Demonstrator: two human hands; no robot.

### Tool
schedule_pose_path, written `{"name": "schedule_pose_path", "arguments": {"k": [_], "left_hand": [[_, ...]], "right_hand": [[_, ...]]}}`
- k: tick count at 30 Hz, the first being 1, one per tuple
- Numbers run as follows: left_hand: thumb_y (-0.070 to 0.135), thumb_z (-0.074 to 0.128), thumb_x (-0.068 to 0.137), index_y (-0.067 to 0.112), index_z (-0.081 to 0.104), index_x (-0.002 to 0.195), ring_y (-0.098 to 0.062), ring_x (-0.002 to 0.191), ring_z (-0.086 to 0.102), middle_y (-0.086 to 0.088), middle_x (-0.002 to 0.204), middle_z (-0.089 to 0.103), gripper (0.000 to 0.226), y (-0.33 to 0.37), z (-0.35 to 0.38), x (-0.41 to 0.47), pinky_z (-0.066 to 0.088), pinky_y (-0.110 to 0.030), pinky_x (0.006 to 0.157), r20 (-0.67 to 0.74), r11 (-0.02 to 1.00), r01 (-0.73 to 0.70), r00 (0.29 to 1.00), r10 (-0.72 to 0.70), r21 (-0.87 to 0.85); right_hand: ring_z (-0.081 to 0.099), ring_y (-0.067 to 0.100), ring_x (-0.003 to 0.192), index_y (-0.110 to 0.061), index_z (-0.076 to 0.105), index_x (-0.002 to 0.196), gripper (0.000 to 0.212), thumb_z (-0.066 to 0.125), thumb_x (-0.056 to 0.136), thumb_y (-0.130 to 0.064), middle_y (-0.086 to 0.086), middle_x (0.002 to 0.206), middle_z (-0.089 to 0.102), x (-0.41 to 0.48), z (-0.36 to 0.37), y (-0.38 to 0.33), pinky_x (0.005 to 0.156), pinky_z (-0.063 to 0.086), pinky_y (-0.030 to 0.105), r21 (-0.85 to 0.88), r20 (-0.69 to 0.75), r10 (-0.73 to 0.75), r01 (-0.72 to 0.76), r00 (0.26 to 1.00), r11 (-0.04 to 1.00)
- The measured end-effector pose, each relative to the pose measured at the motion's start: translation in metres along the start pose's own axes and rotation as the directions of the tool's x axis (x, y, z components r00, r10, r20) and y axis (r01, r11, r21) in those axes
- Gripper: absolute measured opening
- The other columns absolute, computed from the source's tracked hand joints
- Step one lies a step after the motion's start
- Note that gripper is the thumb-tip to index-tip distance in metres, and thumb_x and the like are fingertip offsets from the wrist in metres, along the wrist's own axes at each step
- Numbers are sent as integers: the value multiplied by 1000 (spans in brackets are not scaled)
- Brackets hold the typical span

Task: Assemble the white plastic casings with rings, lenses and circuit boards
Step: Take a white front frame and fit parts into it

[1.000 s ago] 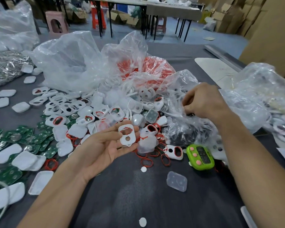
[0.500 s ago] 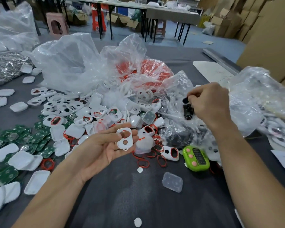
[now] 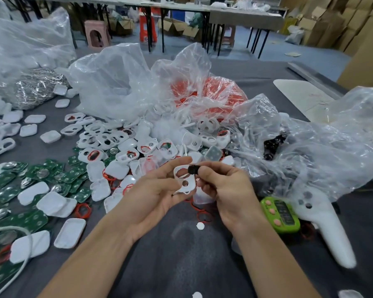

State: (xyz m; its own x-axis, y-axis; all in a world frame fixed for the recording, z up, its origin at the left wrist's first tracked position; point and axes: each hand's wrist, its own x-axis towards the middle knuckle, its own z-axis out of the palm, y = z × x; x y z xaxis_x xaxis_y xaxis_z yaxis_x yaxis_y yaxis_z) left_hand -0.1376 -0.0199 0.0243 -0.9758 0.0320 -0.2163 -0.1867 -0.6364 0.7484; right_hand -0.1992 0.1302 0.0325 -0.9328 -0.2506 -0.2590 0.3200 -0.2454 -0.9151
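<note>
My left hand [image 3: 153,194] holds a white plastic casing [image 3: 185,180] with two holes between thumb and fingers, above the dark table. My right hand [image 3: 226,188] pinches a small black lens part [image 3: 192,169] and has it against the casing's upper opening. Behind my hands lies a heap of white casings [image 3: 108,138], some with red rings. Green circuit boards [image 3: 58,175] spread at the left. Loose red rings [image 3: 83,210] lie on the cloth.
Clear plastic bags [image 3: 125,82] pile up behind, one holding red rings [image 3: 215,89], another at the right holding black parts [image 3: 274,145]. A green timer [image 3: 281,215] and a white handle-shaped device [image 3: 325,229] lie at the right. White covers [image 3: 52,203] sit at the left.
My right hand has come out of the bag at the right with a black part and moved left to the casing. My left hand lifted the casing slightly toward the middle.
</note>
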Motion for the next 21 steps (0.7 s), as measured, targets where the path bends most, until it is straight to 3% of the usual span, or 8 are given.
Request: {"name": "schedule_pose_path", "arguments": {"k": [4, 6, 10, 14, 18, 21], "left_hand": [[-22, 43, 91, 8, 74, 119, -31, 116, 68, -17, 128, 70, 51, -2, 0, 1, 54, -44, 102, -36, 999, -20, 999, 21, 36], [-23, 44, 91, 7, 75, 116, -29, 112, 69, -16, 125, 71, 51, -2, 1, 2, 55, -43, 101, -54, 998, -26, 998, 28, 54], [-24, 47, 90, 7, 76, 113, -25, 103, 72, -14, 113, 74, 49, -3, 1, 3, 57, -41, 96, -95, 995, -41, 994, 50, 90], [-25, 45, 89, 8, 75, 113, -26, 102, 71, -16, 112, 72, 51, -4, 1, 2, 58, -41, 95, -89, 993, -68, 993, 77, 96], [-26, 45, 87, 9, 77, 111, -27, 108, 70, -17, 123, 71, 53, -3, 0, 2, 56, -40, 98, -62, 989, -118, 990, 124, 87], [-19, 57, 76, 10, 79, 107, -24, 109, 71, -16, 124, 72, 48, -3, 2, 1, 57, -37, 98, -56, 985, -157, 985, 162, 76]], "right_hand": [[62, 15, 59, -15, 82, 75, 26, 73, 84, 7, 12, 80, 77, -3, 0, 4, 52, 51, 20, -132, 39, -90, 94, 995, 987], [71, 15, 63, -19, 82, 76, 26, 75, 81, 6, 7, 79, 79, -5, -1, 4, 62, 57, 25, -217, 45, -211, 216, 976, 952], [76, 9, 76, -24, 83, 81, 19, 83, 79, -5, -12, 78, 78, -6, -3, 7, 75, 61, 27, -485, 93, -511, 487, 855, 726], [75, 6, 77, -22, 83, 84, 20, 82, 80, -2, -16, 81, 78, -11, -2, 9, 74, 56, 17, -505, 188, -587, 590, 787, 630], [74, 2, 83, -16, 83, 86, 17, 82, 80, 0, -14, 87, 78, -10, -4, 11, 77, 54, 13, -507, 225, -631, 643, 742, 574], [74, 1, 87, -18, 83, 87, 18, 82, 79, -2, -15, 91, 78, -10, -5, 12, 80, 55, 15, -507, 247, -663, 677, 707, 533]]}}
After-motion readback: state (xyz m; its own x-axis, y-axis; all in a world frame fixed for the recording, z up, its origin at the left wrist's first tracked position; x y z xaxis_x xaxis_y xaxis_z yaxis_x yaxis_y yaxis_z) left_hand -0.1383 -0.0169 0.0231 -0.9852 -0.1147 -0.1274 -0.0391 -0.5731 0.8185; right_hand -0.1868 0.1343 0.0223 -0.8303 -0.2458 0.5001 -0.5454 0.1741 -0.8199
